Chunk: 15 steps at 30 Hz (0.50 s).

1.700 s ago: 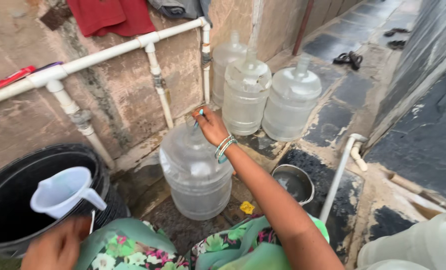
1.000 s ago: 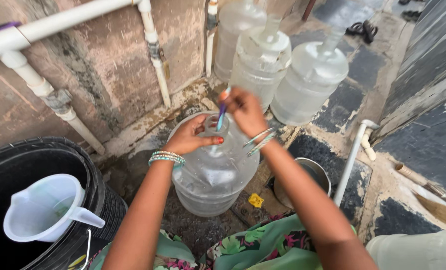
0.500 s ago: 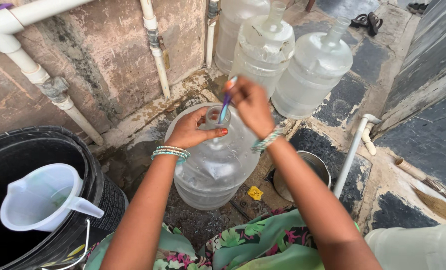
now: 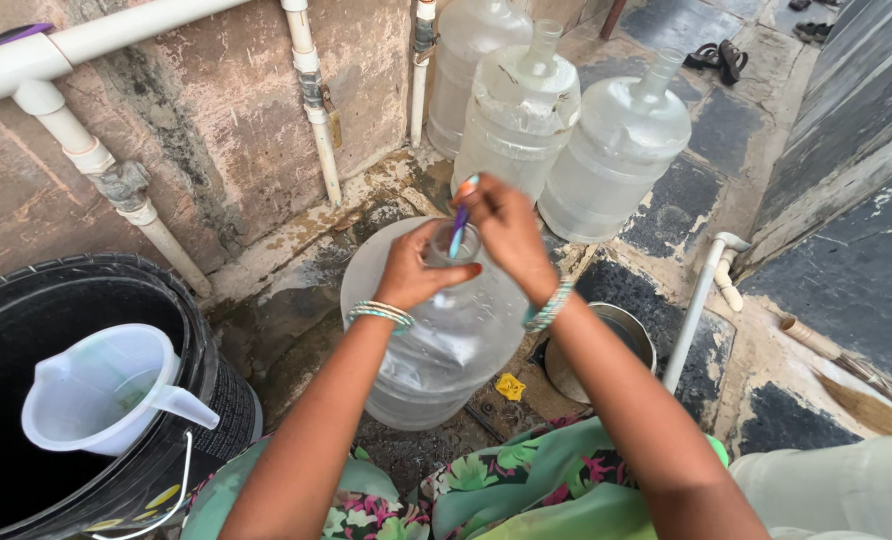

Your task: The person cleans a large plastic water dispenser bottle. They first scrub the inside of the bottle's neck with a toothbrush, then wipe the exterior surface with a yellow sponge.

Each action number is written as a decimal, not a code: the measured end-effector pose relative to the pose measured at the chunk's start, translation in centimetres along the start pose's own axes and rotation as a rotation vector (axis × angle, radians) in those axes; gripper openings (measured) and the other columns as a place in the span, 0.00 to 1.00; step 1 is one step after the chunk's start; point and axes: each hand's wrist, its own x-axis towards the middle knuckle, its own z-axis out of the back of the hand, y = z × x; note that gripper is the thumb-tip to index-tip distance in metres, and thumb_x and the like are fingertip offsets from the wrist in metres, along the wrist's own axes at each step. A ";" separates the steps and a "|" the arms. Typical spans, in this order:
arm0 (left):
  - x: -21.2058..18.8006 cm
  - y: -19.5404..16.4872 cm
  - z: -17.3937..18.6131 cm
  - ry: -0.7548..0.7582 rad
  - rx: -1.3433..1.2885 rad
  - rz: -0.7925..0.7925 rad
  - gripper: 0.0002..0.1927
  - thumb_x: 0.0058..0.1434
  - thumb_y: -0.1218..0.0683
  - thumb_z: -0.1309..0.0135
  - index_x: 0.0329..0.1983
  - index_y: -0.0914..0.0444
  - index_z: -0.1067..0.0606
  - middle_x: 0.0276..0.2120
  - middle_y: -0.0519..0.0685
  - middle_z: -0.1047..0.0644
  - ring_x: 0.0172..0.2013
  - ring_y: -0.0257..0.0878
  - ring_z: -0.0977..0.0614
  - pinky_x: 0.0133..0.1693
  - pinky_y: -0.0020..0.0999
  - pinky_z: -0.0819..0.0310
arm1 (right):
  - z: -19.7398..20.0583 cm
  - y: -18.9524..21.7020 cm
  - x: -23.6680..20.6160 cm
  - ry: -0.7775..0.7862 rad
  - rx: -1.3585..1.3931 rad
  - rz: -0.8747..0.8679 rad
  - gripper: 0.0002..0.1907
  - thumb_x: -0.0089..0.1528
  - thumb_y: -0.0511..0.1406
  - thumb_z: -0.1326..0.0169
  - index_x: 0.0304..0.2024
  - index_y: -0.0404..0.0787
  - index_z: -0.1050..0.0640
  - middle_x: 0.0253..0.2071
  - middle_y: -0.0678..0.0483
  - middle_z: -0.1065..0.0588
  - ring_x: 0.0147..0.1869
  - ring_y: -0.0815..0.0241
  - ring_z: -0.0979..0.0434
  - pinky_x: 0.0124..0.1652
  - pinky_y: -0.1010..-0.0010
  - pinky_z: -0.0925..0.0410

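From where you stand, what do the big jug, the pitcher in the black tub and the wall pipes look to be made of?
Jug: clear, slightly cloudy plastic, probably; you see through it, and the left hand grips its neck. Pitcher: translucent white plastic, matte, moulded handle and spout. Pipes: white plastic by their look, smooth, with one grey, seemingly metal fitting. Tub: black, ribbed rim, likely plastic or rubber.

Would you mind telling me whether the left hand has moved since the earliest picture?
Yes. The left hand has gone from near the white jug in the black tub up to the neck of the large clear bottle.
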 end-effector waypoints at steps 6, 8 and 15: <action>-1.0 -0.6 -1.0 0.013 -0.128 -0.003 0.31 0.45 0.52 0.27 0.54 0.63 0.21 0.43 0.43 0.18 0.45 0.32 0.19 0.51 0.31 0.24 | 4.6 1.6 -1.5 -0.185 -0.005 0.131 0.18 0.75 0.42 0.52 0.38 0.35 0.22 0.32 0.51 0.25 0.36 0.65 0.28 0.39 0.70 0.33; -1.0 -0.6 -0.9 0.055 -0.134 -0.031 0.33 0.45 0.53 0.26 0.55 0.63 0.22 0.44 0.43 0.19 0.46 0.31 0.20 0.53 0.30 0.25 | 3.7 1.4 -2.1 -0.141 -0.074 0.094 0.16 0.71 0.41 0.51 0.38 0.35 0.21 0.29 0.52 0.23 0.33 0.66 0.26 0.36 0.70 0.32; -0.8 -0.5 0.2 0.300 -0.210 -0.062 0.34 0.48 0.56 0.28 0.60 0.62 0.26 0.50 0.43 0.22 0.54 0.34 0.23 0.61 0.33 0.32 | 1.3 0.1 -2.6 0.027 -0.100 -0.133 0.15 0.70 0.41 0.49 0.35 0.36 0.23 0.24 0.52 0.25 0.28 0.65 0.26 0.33 0.69 0.33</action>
